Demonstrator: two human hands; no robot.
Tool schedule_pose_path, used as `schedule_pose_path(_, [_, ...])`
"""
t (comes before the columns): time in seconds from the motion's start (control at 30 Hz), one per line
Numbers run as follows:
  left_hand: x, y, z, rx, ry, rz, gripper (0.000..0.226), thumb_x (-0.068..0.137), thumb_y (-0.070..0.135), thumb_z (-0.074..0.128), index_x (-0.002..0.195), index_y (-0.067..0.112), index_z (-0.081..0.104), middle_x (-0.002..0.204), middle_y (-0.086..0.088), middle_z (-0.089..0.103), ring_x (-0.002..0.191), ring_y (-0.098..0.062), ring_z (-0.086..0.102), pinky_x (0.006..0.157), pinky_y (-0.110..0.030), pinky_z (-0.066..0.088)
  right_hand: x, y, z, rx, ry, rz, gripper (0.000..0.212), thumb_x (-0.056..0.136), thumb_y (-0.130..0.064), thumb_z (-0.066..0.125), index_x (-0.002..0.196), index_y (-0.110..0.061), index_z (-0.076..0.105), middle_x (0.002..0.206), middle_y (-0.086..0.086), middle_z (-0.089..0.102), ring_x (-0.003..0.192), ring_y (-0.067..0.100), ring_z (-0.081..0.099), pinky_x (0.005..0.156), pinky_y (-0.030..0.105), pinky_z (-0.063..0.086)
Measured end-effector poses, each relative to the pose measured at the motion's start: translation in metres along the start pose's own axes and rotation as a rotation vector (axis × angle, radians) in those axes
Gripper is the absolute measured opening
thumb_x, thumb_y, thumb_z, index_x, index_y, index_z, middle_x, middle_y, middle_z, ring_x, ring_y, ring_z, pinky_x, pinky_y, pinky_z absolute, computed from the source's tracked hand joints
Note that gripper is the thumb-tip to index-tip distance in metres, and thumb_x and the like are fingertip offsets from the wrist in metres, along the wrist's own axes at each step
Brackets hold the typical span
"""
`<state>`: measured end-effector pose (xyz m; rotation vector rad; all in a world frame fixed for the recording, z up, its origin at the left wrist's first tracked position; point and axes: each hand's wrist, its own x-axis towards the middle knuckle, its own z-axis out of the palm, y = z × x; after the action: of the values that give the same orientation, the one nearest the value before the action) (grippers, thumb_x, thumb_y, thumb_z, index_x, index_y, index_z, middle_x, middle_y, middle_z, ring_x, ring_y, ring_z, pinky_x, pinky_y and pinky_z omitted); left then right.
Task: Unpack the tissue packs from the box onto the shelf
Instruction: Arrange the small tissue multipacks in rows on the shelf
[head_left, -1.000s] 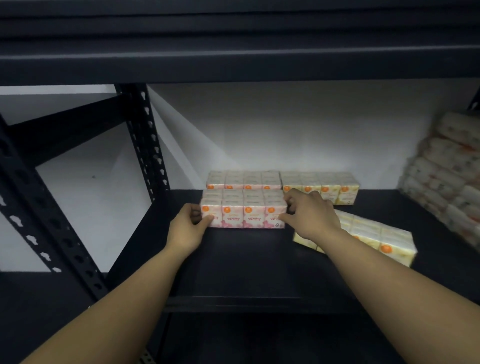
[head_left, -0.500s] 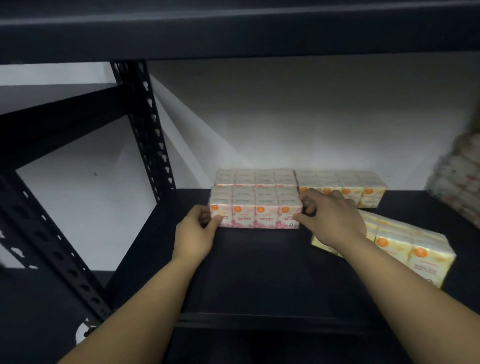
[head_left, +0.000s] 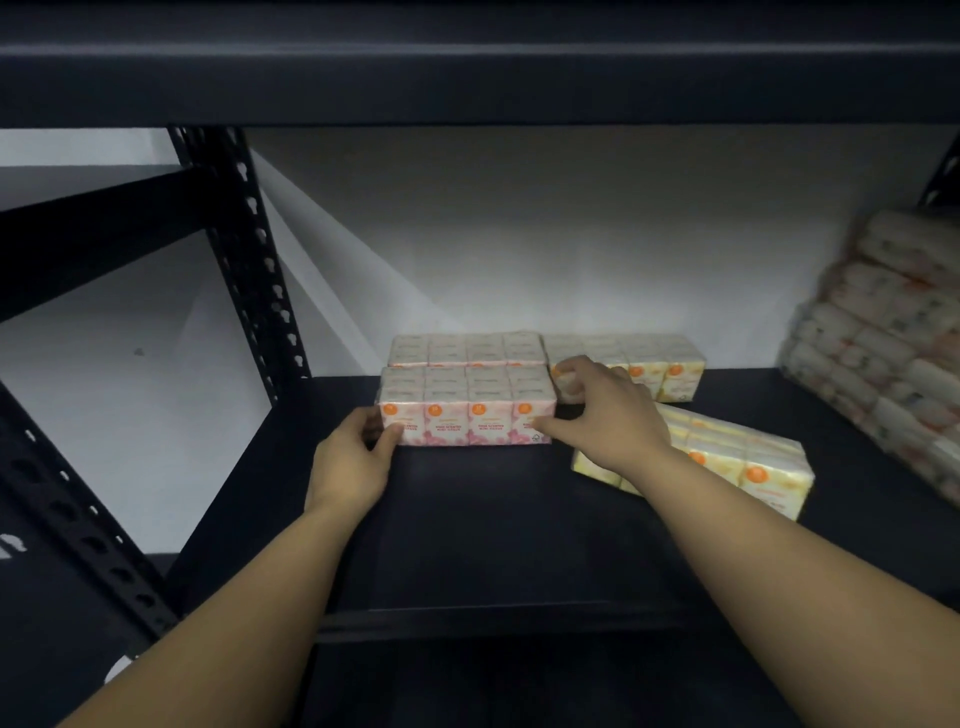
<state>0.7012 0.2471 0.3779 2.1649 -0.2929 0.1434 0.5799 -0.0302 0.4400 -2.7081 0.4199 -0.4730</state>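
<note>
A pink tissue pack (head_left: 467, 410) stands on the black shelf (head_left: 493, 530), in front of a second pink pack (head_left: 467, 348) at the back wall. My left hand (head_left: 353, 462) grips its left end, thumb on the front face. My right hand (head_left: 608, 410) holds its right end, thumb on the front corner and fingers reaching behind. A yellow pack (head_left: 660, 364) stands at the back, right of the pink ones. Another yellow pack (head_left: 737, 462) lies askew on the shelf under my right forearm. The box is not in view.
A black perforated upright post (head_left: 249, 249) stands left of the packs. The upper shelf beam (head_left: 467, 67) hangs low overhead. A tall stack of wrapped tissue packs (head_left: 893, 332) fills the right end of the shelf. A white wall lies behind.
Both hands stay on the front pink pack. My right fingers have spread further behind its right end, toward the back yellow pack. The view shifted slightly.
</note>
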Motion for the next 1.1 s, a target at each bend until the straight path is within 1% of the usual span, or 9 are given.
schedule_pose_path(0.1, [-0.002,0.003,-0.001,0.010,-0.004,0.000,0.040,0.100,0.039,0.063,0.136,0.021,0.061,0.124,0.004,0.070,0.105,-0.009,0.059,0.090,-0.028,0.044,-0.007,0.000,-0.009,0.161,0.035,-0.030,0.068,0.077,-0.058,0.080,0.135,-0.033,0.054,0.119,-0.009,0.062,0.113,0.015,0.052,0.090,0.039,0.046])
schedule_pose_path(0.23, [-0.007,0.004,-0.001,0.018,-0.009,0.005,0.042,0.100,0.039,0.064,0.138,0.021,0.060,0.126,0.003,0.070,0.114,-0.016,0.063,0.091,-0.029,0.044,-0.021,0.011,-0.027,0.197,0.074,-0.046,0.050,0.082,-0.052,0.077,0.124,-0.029,0.063,0.120,-0.008,0.063,0.117,0.014,0.054,0.095,0.037,0.047])
schedule_pose_path(0.3, [-0.009,0.004,-0.002,0.023,-0.008,0.011,0.044,0.100,0.040,0.064,0.139,0.021,0.061,0.126,0.003,0.071,0.116,-0.017,0.064,0.092,-0.029,0.043,-0.028,0.023,-0.039,0.091,0.077,0.016,0.050,0.084,-0.058,0.071,0.124,-0.028,0.064,0.123,-0.006,0.063,0.122,0.021,0.053,0.097,0.042,0.047])
schedule_pose_path(0.43, [-0.011,0.005,-0.002,0.042,-0.004,0.005,0.046,0.099,0.043,0.063,0.141,0.022,0.059,0.129,0.002,0.070,0.119,-0.020,0.064,0.091,-0.031,0.044,-0.056,0.036,-0.046,-0.304,0.067,0.217,0.070,0.084,-0.081,0.049,0.136,-0.033,0.055,0.135,0.002,0.056,0.126,0.031,0.045,0.097,0.050,0.039])
schedule_pose_path(0.53, [-0.012,0.007,-0.003,0.040,-0.011,-0.008,0.047,0.099,0.042,0.063,0.142,0.022,0.058,0.130,0.002,0.069,0.120,-0.021,0.063,0.092,-0.034,0.045,-0.078,0.035,-0.027,-0.366,0.109,0.220,0.081,0.080,-0.088,0.043,0.141,-0.036,0.050,0.138,0.003,0.051,0.125,0.030,0.044,0.100,0.051,0.034])
schedule_pose_path(0.63, [-0.014,0.009,-0.005,0.042,-0.012,-0.008,0.047,0.100,0.043,0.063,0.142,0.023,0.058,0.131,0.002,0.069,0.121,-0.021,0.063,0.093,-0.035,0.045,-0.080,0.043,-0.016,-0.412,0.185,0.155,0.081,0.077,-0.086,0.051,0.139,-0.035,0.051,0.134,0.002,0.051,0.122,0.027,0.045,0.100,0.047,0.033])
schedule_pose_path(0.73, [-0.015,0.010,-0.005,0.044,-0.020,-0.004,0.047,0.099,0.042,0.063,0.142,0.022,0.058,0.131,0.001,0.069,0.120,-0.021,0.063,0.096,-0.037,0.047,-0.066,0.056,-0.018,-0.382,0.129,0.096,0.088,0.073,-0.084,0.062,0.146,-0.037,0.046,0.138,0.001,0.049,0.124,0.026,0.043,0.104,0.045,0.032])
schedule_pose_path(0.83, [-0.015,0.013,-0.005,0.049,-0.020,-0.012,0.046,0.100,0.039,0.063,0.142,0.021,0.058,0.130,0.001,0.069,0.120,-0.021,0.063,0.097,-0.037,0.047,-0.050,0.066,-0.020,-0.335,0.082,0.024,0.089,0.073,-0.080,0.067,0.148,-0.039,0.043,0.142,0.000,0.046,0.128,0.025,0.040,0.107,0.045,0.030])
schedule_pose_path(1.1, [-0.011,0.014,-0.004,0.076,-0.009,-0.023,0.040,0.101,0.037,0.062,0.137,0.020,0.060,0.126,0.000,0.070,0.112,-0.018,0.063,0.092,-0.032,0.046,-0.009,0.079,-0.013,-0.177,0.035,-0.087,0.091,0.071,-0.077,0.074,0.149,-0.038,0.048,0.147,0.002,0.042,0.137,0.026,0.037,0.117,0.044,0.024])
